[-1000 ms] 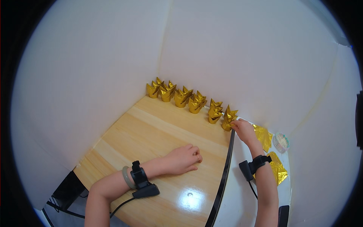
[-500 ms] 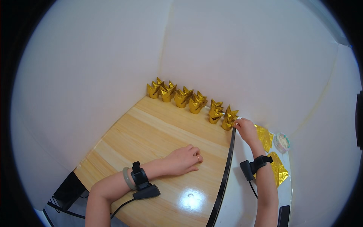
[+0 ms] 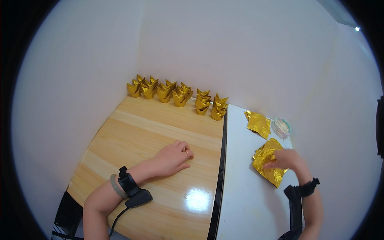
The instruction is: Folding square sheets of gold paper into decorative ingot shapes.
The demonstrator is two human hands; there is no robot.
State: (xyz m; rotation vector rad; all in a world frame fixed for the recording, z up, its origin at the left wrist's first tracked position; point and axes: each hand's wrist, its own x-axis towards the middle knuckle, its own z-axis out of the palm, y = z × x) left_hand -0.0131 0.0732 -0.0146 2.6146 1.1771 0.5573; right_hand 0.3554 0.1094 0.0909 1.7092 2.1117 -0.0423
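Note:
My left hand (image 3: 173, 158) rests on the wooden board, fingers loosely bent and thumb apart, with nothing in it. Over to the right, my right hand (image 3: 288, 159) hovers over or touches a pile of gold foil sheets (image 3: 267, 170). Its thumb and fingers look parted, and no sheet is visibly lifted. Along the back edge of the board stand several folded gold foil ingots (image 3: 164, 94) with pointed tips. They sit in short stacks, side by side. A second pile of gold foil (image 3: 259, 124) lies behind the one under my right hand.
A round, pale tub (image 3: 281, 127) with a greenish rim stands at the back right of the white table (image 3: 240, 200). A black edge strip (image 3: 218, 188) divides the wooden board (image 3: 132, 128) from it. White walls (image 3: 224, 48) close off the back and sides.
My right hand has left the rightmost gold ingot stack and come back to the nearer foil pile. My left hand stays resting on the board. The whole view has shifted to the right.

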